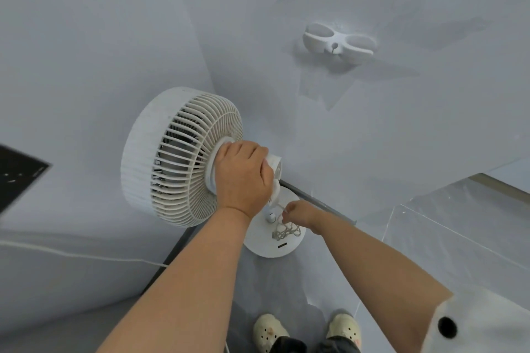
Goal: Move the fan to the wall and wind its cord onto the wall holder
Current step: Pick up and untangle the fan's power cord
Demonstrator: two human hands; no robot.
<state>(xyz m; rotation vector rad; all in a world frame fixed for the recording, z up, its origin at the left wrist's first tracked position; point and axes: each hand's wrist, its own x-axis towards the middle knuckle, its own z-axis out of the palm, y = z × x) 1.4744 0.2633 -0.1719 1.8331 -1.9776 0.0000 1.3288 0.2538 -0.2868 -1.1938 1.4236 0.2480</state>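
Note:
A white fan [172, 155] stands close to the grey wall, its round base [263, 246] on the floor. My left hand [243, 175] grips the motor housing behind the fan's grille. Lower down, my right hand [298, 213] pinches the white cord [286, 231], whose bundled loops hang over the base beside the fan's stem. The white wall holder [338, 40], with two oval wings, is fixed to the wall above and right of the fan, with nothing on it.
A white cable [86, 255] runs along the wall at the left. A dark panel [17, 175] sits at the left edge. A clear plastic sheet [459, 223] covers the floor on the right. My shoes [307, 329] are right behind the base.

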